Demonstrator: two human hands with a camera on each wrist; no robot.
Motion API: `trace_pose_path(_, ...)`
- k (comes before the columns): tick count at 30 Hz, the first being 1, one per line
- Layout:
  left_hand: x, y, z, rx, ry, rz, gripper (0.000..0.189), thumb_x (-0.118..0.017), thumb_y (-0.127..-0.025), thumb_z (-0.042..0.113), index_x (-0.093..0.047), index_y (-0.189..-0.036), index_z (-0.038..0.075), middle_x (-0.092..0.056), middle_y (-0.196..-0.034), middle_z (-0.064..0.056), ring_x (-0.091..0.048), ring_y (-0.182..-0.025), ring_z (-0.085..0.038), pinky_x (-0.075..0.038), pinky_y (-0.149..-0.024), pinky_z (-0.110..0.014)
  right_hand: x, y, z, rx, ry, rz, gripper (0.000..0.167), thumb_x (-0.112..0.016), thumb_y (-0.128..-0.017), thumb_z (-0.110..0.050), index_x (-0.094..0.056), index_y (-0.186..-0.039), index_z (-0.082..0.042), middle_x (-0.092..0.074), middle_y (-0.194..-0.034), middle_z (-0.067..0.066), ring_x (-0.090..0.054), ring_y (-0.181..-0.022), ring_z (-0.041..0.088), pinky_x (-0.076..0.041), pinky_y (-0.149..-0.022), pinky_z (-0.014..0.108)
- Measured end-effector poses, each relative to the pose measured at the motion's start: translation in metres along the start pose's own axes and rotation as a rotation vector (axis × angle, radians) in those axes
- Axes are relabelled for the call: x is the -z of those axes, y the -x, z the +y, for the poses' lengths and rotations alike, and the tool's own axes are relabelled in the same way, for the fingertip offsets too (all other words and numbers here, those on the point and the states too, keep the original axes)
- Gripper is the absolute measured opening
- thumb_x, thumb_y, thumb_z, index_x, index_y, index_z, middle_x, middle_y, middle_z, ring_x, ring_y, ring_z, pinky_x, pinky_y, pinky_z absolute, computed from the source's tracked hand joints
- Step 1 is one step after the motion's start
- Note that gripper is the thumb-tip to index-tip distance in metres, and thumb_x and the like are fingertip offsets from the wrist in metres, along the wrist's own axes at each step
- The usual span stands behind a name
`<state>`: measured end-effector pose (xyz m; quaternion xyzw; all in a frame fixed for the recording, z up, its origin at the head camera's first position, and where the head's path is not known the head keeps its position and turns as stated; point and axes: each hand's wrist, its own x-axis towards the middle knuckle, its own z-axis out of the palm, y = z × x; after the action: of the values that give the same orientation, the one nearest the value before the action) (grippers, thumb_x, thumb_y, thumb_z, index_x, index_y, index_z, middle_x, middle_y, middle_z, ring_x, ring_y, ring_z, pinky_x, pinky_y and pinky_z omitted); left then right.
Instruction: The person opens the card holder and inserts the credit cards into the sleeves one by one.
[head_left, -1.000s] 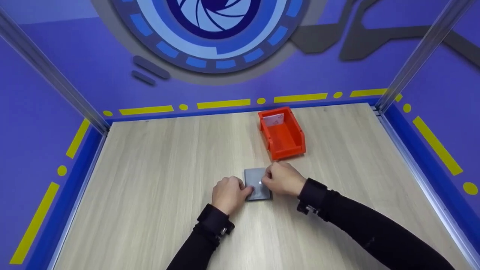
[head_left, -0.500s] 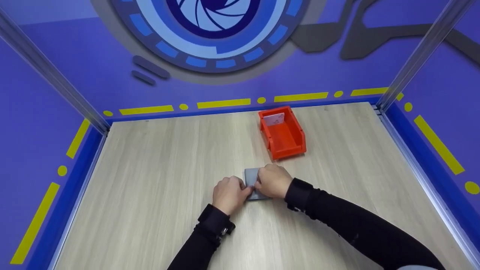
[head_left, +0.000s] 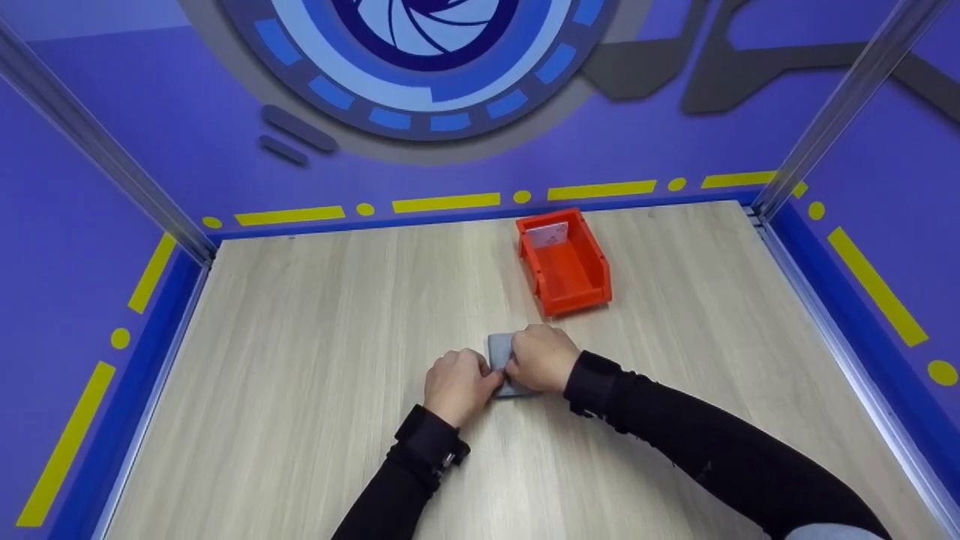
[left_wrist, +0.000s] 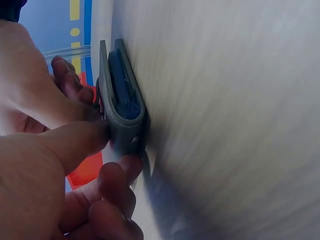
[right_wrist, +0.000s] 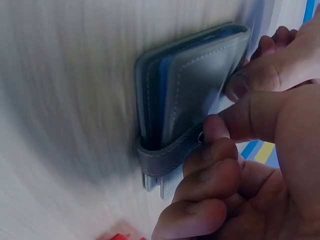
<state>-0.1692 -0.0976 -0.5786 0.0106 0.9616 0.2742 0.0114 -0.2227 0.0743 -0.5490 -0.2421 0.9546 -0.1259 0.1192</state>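
A small grey stitched wallet [head_left: 501, 345] lies on the wooden table, folded, with its spine on the left. My left hand [head_left: 457, 386] grips that spine side, thumb on the top face and fingers low at the edge, as the left wrist view shows. Across the wallet runs a narrow strap [right_wrist: 167, 156] with a metal snap [right_wrist: 201, 137]. My right hand [head_left: 546, 358] pinches the strap end by the snap, over the top cover. Blue inner leaves [left_wrist: 122, 90] show between the covers. Whether the snap is fastened is hidden by the fingers.
Behind the hands stands an orange-red plastic bin [head_left: 574, 306] with a white label inside its back wall. The light wood table [head_left: 300, 375] is bounded by blue-purple panels [head_left: 450, 176] at the back and both sides, with metal corner posts.
My right hand has moved left over the wallet, bringing the strap end toward the left thumb, and then stayed there. My left hand has kept its hold.
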Motion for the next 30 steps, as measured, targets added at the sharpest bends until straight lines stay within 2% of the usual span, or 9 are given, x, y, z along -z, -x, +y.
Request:
trace_pose_path(5,-0.0012,0.0007,0.0003,-0.011,0.009,0.000,0.049,-0.086,-0.091,0.036,-0.055,-0.055,0.023,-0.045,-0.058,0.013,-0.042,-0.055,-0.011,-0.030,-0.053,-0.030,-0.0009,-0.0023,0.0007,-0.002,0.016,-0.003,0.031,-0.079,-0.095,-0.024,-0.067,-0.074,-0.005,-0.069,-0.081,0.014,-0.055,-0.071,0.026,-0.057,-0.073,0.051)
trace_pose_path(14,-0.0010,-0.0009,0.0003,0.004,0.015,-0.008,0.046,-0.085,-0.091,0.038,-0.058,-0.057,0.024,-0.049,-0.061,0.012,-0.045,-0.057,-0.011,-0.033,-0.055,-0.031,-0.0017,-0.0047,0.0014,-0.005,0.004,-0.030,0.030,-0.078,-0.096,-0.022,-0.065,-0.073,-0.007,-0.063,-0.079,0.010,-0.053,-0.071,0.027,-0.053,-0.070,0.047)
trace_pose_path(22,-0.0003,-0.0009,0.0000,0.005,0.019,-0.015,0.049,-0.086,-0.091,0.038,-0.054,-0.056,0.024,-0.045,-0.059,0.013,-0.042,-0.055,-0.010,-0.031,-0.053,-0.031,-0.0021,-0.0072,0.0008,0.032,0.005,-0.052,0.030,-0.075,-0.096,-0.017,-0.062,-0.071,-0.008,-0.063,-0.078,0.011,-0.053,-0.070,0.028,-0.055,-0.072,0.050)
trace_pose_path(30,-0.0016,-0.0005,-0.0022,-0.012,0.021,-0.004,0.054,-0.085,-0.092,0.037,-0.048,-0.054,0.025,-0.040,-0.057,0.014,-0.039,-0.054,-0.010,-0.029,-0.052,-0.030,-0.0054,-0.0055,0.0032,0.027,-0.018,-0.021,0.033,-0.074,-0.094,-0.017,-0.058,-0.066,-0.010,-0.056,-0.072,0.007,-0.050,-0.066,0.026,-0.049,-0.066,0.044)
